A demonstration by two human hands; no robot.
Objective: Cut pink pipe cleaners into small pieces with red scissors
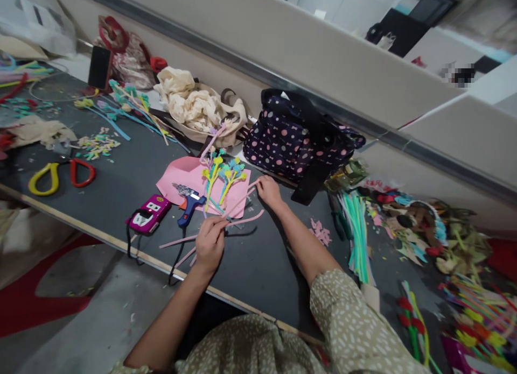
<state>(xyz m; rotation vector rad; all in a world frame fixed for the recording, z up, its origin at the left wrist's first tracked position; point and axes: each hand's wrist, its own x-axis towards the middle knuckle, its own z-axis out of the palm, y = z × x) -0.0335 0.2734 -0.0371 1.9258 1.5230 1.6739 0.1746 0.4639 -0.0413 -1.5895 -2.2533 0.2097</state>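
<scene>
My left hand [210, 244] is closed around several pink pipe cleaners [251, 218], whose ends stick out on both sides of the fist. The fingertips of my right hand [269, 191] pinch the far end of one of these pink stems. Just beyond my left hand lies a blue hot glue gun [189, 210], its nozzle over a pink sheet [177, 174]. Small yellow and blue pipe-cleaner flowers [231, 184] rest on that sheet. To the left of the glue gun sits a purple box [152, 211] with a black cord.
Scissors [60, 176] with yellow and red handles lie at the left. A dark dotted bag [283, 142] and a cream cloth bag [189, 102] stand against the back wall. Right of my arm are pink clippings [320, 232], dark-handled pliers [339, 218] and a bundle of green pipe cleaners [357, 239].
</scene>
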